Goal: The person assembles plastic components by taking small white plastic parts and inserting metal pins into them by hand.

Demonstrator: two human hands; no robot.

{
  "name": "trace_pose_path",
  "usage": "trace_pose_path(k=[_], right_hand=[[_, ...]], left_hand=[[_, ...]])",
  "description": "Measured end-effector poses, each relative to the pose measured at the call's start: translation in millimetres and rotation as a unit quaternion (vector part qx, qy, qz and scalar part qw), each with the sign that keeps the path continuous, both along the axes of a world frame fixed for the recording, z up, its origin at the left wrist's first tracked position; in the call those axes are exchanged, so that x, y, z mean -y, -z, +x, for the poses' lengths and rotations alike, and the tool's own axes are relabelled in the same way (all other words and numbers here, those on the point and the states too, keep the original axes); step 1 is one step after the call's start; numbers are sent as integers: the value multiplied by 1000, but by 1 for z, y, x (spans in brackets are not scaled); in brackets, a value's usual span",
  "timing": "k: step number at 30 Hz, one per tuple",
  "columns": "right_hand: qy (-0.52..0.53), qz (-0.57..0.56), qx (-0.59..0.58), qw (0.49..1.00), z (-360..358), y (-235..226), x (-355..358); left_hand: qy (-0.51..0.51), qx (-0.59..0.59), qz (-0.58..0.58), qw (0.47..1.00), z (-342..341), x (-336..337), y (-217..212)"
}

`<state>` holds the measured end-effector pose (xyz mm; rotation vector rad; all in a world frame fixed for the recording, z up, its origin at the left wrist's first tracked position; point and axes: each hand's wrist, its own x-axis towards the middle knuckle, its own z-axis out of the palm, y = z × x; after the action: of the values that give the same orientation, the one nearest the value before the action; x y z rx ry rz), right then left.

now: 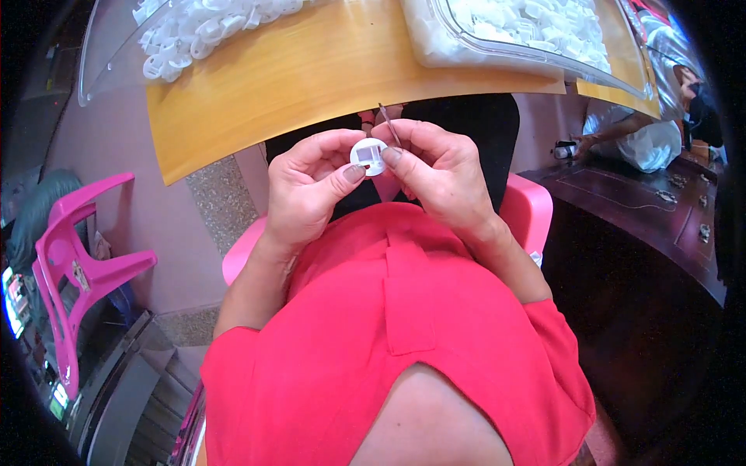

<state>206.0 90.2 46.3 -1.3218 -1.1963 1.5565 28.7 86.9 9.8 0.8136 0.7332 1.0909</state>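
A small round white plastic part [357, 153] with a square window in its middle is held up in front of my lap. My left hand [307, 186] pinches its left edge between thumb and fingers. From the other side my right hand [443, 175] has its thumb against the right edge. A thin dark metal tool [388, 123] sticks up from between the right fingers; its exact kind is too small to tell. Both hands hover just short of the table's near edge.
The yellow-brown table [326, 66] carries two clear plastic bins, a left one [109, 58] and a right one [497, 56], heaped with white plastic parts. A pink plastic stool [93, 264] stands on the left. Dark carved wooden furniture [622, 194] is at the right, near another person's arm [614, 140].
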Motion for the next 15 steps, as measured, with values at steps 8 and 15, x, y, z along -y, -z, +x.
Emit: trace_pose_path(k=[8,15], right_hand=[[11,42,-45,998,-1,3,2],[-62,313,223,921,9,17,14]], left_hand=[[39,18,-35,998,2,2,7],[-4,20,4,1000,-7,-6,5]])
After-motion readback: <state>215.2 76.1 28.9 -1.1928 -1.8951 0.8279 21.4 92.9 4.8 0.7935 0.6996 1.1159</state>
